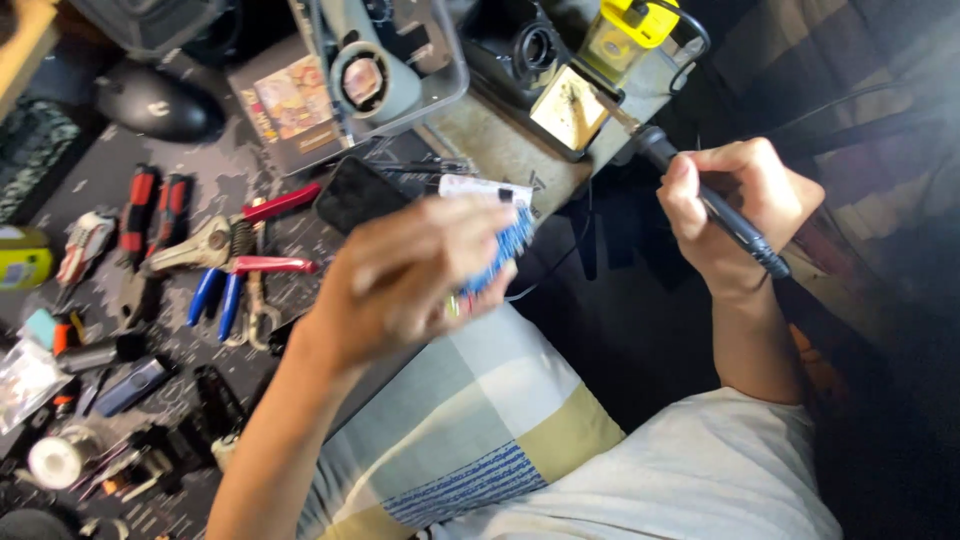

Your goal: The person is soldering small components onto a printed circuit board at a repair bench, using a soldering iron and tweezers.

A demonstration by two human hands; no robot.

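Observation:
My left hand [415, 275] is blurred and closed around a small blue circuit board [500, 255], held above the edge of the cluttered dark work mat [190, 195]. Off to the right, my right hand [735, 205] grips a black soldering iron [725, 215] like a pen. Its tip points up and left at the yellowish sponge [568, 108] of the iron stand. A cord runs from the iron past my wrist.
Pliers and cutters with red handles [255, 235] and blue handles [215, 295] lie on the mat. A black phone [355, 195], a black mouse [160, 100], a clear plastic box [385, 60] and a solder spool [55, 460] sit around. A patterned cushion [470, 420] lies on my lap.

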